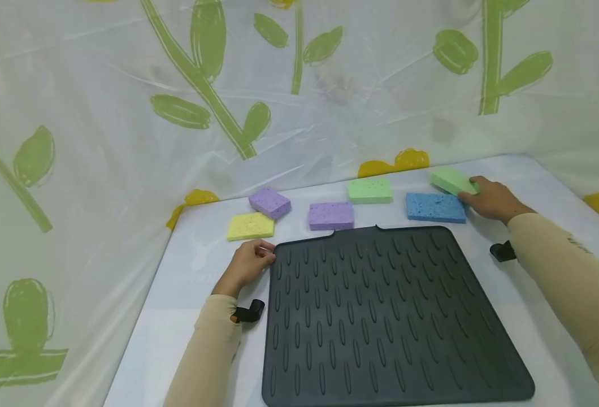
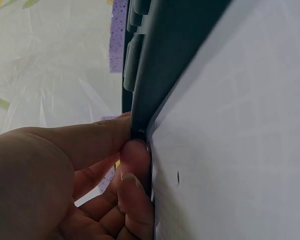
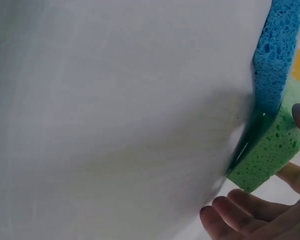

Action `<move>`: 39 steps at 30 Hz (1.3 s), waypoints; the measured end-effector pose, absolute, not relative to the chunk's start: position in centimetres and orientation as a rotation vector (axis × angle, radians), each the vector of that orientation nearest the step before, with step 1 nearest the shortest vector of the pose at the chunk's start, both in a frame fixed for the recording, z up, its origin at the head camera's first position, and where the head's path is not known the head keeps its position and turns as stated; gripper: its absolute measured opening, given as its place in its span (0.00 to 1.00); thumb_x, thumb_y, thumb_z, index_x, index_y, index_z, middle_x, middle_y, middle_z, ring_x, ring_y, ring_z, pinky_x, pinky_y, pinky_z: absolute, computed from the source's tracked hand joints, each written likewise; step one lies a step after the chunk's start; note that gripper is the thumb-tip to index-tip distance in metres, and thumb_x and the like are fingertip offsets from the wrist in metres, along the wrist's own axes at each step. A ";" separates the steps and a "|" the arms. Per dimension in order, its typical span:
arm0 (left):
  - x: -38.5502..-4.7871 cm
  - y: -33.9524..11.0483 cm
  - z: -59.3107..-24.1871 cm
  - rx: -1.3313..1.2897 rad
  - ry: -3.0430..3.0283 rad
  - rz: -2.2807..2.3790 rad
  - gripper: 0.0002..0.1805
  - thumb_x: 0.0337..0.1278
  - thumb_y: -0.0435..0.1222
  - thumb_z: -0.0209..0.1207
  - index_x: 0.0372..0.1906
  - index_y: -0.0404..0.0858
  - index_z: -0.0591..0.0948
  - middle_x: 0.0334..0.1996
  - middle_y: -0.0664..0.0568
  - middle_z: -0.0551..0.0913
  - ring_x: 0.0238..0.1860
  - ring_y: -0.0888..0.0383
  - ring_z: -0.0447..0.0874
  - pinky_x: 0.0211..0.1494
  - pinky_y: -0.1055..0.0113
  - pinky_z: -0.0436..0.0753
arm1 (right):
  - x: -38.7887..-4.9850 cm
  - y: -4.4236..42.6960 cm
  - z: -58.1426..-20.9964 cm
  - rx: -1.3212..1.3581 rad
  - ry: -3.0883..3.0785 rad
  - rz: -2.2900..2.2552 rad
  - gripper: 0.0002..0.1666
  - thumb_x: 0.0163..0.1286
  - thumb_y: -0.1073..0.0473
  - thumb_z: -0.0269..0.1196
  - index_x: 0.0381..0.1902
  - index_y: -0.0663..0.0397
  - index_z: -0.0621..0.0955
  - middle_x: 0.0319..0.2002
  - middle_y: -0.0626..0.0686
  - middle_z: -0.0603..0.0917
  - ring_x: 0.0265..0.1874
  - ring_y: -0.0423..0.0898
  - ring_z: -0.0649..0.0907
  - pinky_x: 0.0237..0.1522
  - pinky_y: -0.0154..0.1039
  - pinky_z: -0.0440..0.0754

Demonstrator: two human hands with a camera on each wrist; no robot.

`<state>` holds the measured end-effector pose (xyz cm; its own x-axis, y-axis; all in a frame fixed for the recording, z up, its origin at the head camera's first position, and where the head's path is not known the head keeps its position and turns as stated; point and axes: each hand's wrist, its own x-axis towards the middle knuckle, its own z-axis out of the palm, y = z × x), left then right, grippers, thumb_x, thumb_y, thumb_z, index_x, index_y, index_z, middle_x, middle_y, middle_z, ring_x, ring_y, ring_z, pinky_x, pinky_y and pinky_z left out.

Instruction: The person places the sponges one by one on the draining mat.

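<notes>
A dark grey ribbed mat lies on the white table; my left hand pinches its far left corner. In the left wrist view, the thumb and fingertips of that hand meet at the edge of the mat. At the far right my right hand grips the right end of a light green sponge, which is tilted behind a blue sponge. The right wrist view has the thumb on the green sponge, other fingers of the hand below and behind it, the blue sponge touching it.
Beyond the mat lie a yellow sponge, a purple sponge touching it, another purple sponge and a second green sponge. A white sheet with a plant print hangs along the table's far and left edges.
</notes>
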<state>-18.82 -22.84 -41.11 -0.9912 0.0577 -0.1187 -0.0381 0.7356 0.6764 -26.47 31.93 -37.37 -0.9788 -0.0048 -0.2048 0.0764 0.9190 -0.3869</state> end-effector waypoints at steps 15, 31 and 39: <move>-18.8 -22.8 -40.9 0.018 2.790 1.084 0.13 0.64 0.37 0.63 0.52 0.41 0.83 0.40 0.49 0.86 0.39 0.57 0.79 0.41 0.66 0.75 | -25.4 31.4 -37.5 0.050 2.996 -0.634 0.48 0.77 0.39 0.48 0.73 0.76 0.53 0.63 0.84 0.58 0.64 0.79 0.59 0.65 0.74 0.59; -18.0 -23.9 -40.9 0.049 2.778 1.063 0.14 0.67 0.36 0.61 0.54 0.39 0.81 0.39 0.47 0.83 0.37 0.56 0.77 0.38 0.67 0.74 | -23.1 28.8 -37.7 -0.141 3.075 -0.783 0.45 0.76 0.38 0.52 0.73 0.69 0.60 0.63 0.79 0.64 0.60 0.73 0.67 0.57 0.72 0.68; -18.8 -23.0 -41.2 0.070 2.774 1.078 0.14 0.67 0.37 0.61 0.55 0.40 0.81 0.39 0.48 0.83 0.37 0.57 0.76 0.39 0.67 0.74 | -20.8 27.0 -36.3 -0.326 3.114 -0.826 0.42 0.75 0.40 0.57 0.72 0.67 0.65 0.62 0.75 0.69 0.54 0.68 0.72 0.51 0.65 0.73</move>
